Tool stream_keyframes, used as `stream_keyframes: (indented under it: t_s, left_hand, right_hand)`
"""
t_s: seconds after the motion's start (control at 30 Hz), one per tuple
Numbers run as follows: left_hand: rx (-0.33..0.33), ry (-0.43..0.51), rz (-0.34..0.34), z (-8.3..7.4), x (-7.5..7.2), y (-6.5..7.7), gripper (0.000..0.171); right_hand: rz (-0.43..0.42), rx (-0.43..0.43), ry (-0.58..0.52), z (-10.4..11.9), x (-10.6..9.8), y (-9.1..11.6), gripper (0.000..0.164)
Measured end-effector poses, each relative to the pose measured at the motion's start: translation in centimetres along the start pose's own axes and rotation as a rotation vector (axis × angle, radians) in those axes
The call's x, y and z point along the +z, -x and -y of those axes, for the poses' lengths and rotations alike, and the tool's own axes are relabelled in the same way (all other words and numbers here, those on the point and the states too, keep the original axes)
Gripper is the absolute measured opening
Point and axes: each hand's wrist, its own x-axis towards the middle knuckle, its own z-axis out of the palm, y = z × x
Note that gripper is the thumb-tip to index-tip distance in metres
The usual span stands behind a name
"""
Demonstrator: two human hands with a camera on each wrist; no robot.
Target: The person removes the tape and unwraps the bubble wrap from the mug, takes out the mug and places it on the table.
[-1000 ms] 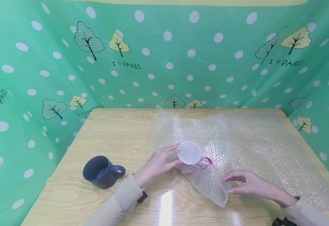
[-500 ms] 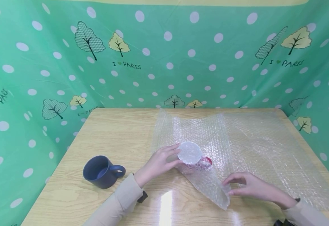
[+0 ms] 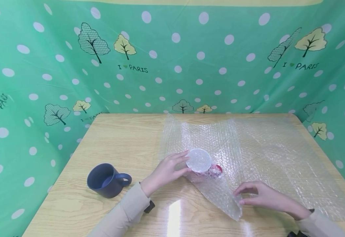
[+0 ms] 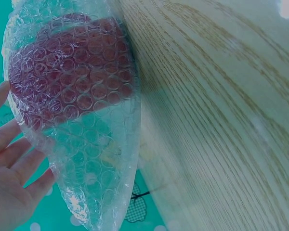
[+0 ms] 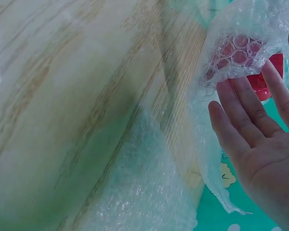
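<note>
A red patterned mug (image 4: 72, 72) stands under bubble wrap (image 3: 208, 135); in the head view its round white end (image 3: 199, 160) faces up. Part of its red side (image 3: 218, 168) shows at the right. My left hand (image 3: 170, 168) holds the wrapped mug from the left, fingertips against the plastic near the white end. At the front, my right hand (image 3: 258, 196) pinches the loose edge of the wrap between thumb and fingers. The right wrist view shows that hand (image 5: 265, 130) beside the wrapped mug, with a bare red piece (image 5: 269, 74) behind the fingers.
A dark blue mug (image 3: 105, 180) stands upright at the left of the wooden table (image 3: 125, 138), handle pointing right. The bubble wrap stretches over the table's right half to its edge. Behind hangs a green dotted cloth (image 3: 172, 82).
My right hand has drawn the wrap's front corner slightly to the right and toward me, then nearly stopped. The left hand and the wrapped mug have stayed in place.
</note>
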Motion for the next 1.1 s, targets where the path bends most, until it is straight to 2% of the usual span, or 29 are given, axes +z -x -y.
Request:
stream_keyframes:
  t_s: [0.23,0.43,0.67,1.1]
  left_hand:
    - [0.003,-0.008,-0.004,0.1,0.0,0.0,0.041]
    - [-0.005,-0.006,-0.005,0.0,0.0,0.0,0.041]
    - [-0.010,-0.001,-0.002,0.0,0.0,0.1,0.041]
    - [-0.004,0.001,-0.004,0.2,0.2,0.0,0.041]
  right_hand:
    - [-0.024,-0.029,0.018,0.2,-0.1,0.0,0.018]
    - [-0.022,-0.015,0.004,0.5,-0.7,0.0,0.017]
    - [-0.048,0.008,0.049,0.9,-1.4,-0.1,0.018]
    - [-0.050,0.024,0.013,1.5,-2.4,-0.9,0.021]
